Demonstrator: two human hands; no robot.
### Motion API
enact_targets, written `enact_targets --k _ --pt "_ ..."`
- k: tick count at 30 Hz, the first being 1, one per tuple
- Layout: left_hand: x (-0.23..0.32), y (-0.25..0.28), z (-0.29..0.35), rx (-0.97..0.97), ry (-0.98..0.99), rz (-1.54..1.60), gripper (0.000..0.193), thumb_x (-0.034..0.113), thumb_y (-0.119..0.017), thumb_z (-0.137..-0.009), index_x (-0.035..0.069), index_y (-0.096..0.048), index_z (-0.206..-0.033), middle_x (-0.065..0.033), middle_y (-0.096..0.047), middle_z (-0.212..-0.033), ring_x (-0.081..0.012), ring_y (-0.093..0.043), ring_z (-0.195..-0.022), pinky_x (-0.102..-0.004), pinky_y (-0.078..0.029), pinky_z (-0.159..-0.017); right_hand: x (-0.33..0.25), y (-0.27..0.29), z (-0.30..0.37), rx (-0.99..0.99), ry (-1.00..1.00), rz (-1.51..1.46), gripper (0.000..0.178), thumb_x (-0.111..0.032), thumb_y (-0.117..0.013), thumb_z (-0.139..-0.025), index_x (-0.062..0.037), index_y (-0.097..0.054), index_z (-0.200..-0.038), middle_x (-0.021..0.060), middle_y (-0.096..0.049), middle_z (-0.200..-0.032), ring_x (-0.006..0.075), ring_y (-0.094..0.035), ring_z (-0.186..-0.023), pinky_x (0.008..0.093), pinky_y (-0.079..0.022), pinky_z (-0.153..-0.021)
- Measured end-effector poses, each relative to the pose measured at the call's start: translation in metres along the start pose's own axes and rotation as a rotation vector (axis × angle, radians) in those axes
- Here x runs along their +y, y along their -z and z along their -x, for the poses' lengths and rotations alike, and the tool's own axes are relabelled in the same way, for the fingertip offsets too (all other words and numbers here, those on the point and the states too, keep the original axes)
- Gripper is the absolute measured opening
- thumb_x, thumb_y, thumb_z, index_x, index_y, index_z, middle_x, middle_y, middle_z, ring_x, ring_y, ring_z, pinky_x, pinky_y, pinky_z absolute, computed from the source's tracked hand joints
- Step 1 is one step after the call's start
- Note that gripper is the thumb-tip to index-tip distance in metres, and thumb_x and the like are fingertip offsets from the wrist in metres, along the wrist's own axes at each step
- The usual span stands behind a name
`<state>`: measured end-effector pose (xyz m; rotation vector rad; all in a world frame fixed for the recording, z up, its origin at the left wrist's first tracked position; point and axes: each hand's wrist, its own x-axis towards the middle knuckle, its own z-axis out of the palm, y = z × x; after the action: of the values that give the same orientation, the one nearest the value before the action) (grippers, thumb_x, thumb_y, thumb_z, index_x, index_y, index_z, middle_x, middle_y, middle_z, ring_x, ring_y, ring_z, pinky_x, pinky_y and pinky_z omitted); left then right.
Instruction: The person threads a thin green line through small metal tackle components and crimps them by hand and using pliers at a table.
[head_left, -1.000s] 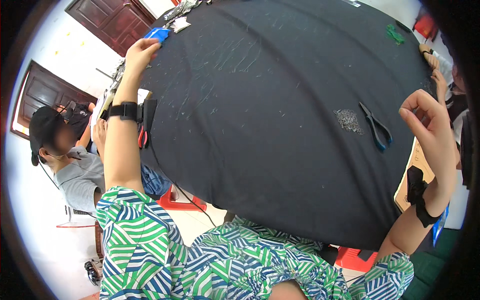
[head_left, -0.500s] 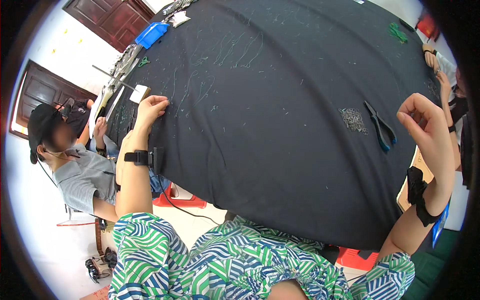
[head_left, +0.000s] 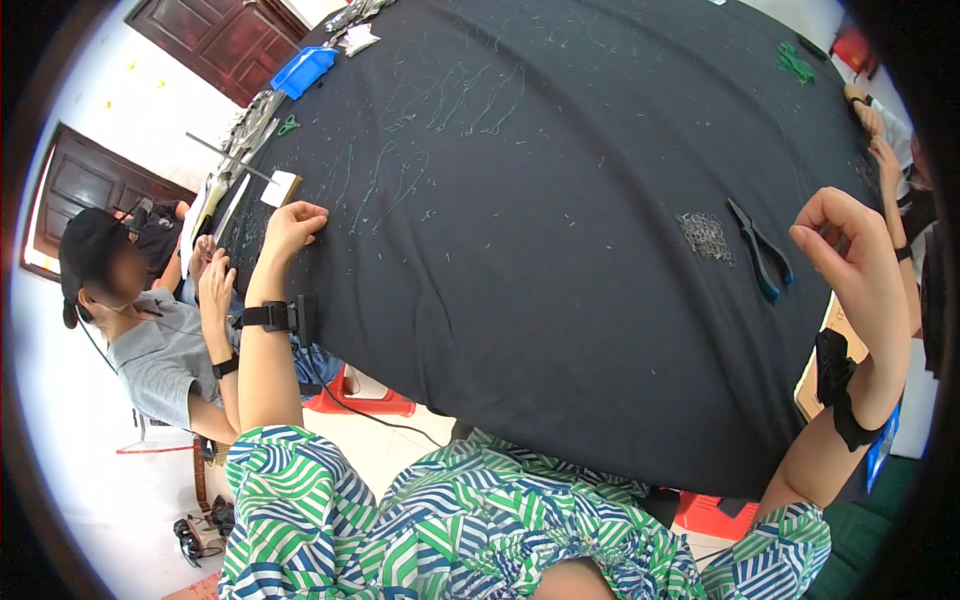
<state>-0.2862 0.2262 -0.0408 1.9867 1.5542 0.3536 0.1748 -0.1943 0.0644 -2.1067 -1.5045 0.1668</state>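
Note:
My left hand point(head_left: 292, 228) is raised over the left side of a black-covered table point(head_left: 520, 330), thumb and fingers pinched. Beside it stands a white-topped block point(head_left: 281, 188) with a thin rod. At the far right I hold up my right hand point(head_left: 845, 235), its thumb and forefinger closed together. Whatever either pinch holds is too fine to make out; no strand shows between the hands. Pliers with blue-and-black handles point(head_left: 768, 280) lie left of my right hand, next to a small heap of metal wire pieces point(head_left: 706, 238). Looped thin green threads point(head_left: 410, 175) lie beyond my left hand.
Toward the far left edge are green scissors point(head_left: 289, 125) and a blue bin point(head_left: 303, 72). A bundle of green cord point(head_left: 795, 63) lies far right. One person in a grey shirt point(head_left: 160, 345) sits at left; another person's hands point(head_left: 884, 155) work at right. Red stools point(head_left: 360, 398) stand below.
My left hand has dropped slightly toward me and a little left, still pinched. My right hand has hardly moved. The left co-worker's hands have come up together beside my left forearm.

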Motion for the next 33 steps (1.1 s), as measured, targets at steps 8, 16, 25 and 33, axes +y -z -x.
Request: enact_targets --k 8,16,25,33 --pt "0.015 0.007 -0.005 -0.037 -0.025 -0.174 0.024 0.023 -0.059 -0.091 0.004 -0.073 -0.095 -0.0054 -0.071 -0.078 -0.0123 -0.063 -0.063 -0.0264 -0.050 -0.058 0.005 0.001 0.001 -0.048 -0.001 0.020 0.019 -0.009 -0.065 -0.086 0.0019 -0.054 -0.076 0.0016 -0.045 -0.060 0.0075 -0.041 -0.056 0.0261 -0.032 -0.052" --pt "0.079 -0.017 0.042 -0.009 -0.355 -0.353 0.029 0.023 -0.060 -0.092 -0.002 -0.066 -0.105 -0.0133 -0.069 -0.075 -0.0184 -0.067 -0.067 -0.0304 -0.050 -0.063 0.070 -0.020 -0.032 -0.047 -0.039 0.215 0.016 -0.018 -0.063 -0.081 -0.0023 -0.066 -0.084 0.0155 -0.065 -0.074 0.0298 -0.065 -0.071 0.0408 -0.051 -0.068" --pt "0.226 -0.102 0.152 -0.636 -0.891 -0.254 0.028 0.013 -0.068 -0.086 0.000 -0.066 -0.110 -0.0106 -0.069 -0.083 -0.0183 -0.066 -0.072 -0.0306 -0.052 -0.063 0.156 -0.014 -0.030 0.262 -0.326 0.566 0.015 -0.010 -0.062 -0.075 -0.0047 -0.070 -0.087 0.0162 -0.069 -0.085 0.0324 -0.067 -0.086 0.0412 -0.052 -0.078" --pt "0.260 -0.179 0.181 -1.236 -1.281 -0.103 0.026 0.021 -0.065 -0.090 0.002 -0.066 -0.108 -0.0101 -0.069 -0.081 -0.0225 -0.068 -0.075 -0.0338 -0.053 -0.066 0.173 -0.032 -0.033 0.224 -0.314 0.392 0.010 -0.007 -0.064 -0.075 -0.0031 -0.069 -0.082 0.0132 -0.069 -0.074 0.0249 -0.069 -0.069 0.0365 -0.053 -0.067"
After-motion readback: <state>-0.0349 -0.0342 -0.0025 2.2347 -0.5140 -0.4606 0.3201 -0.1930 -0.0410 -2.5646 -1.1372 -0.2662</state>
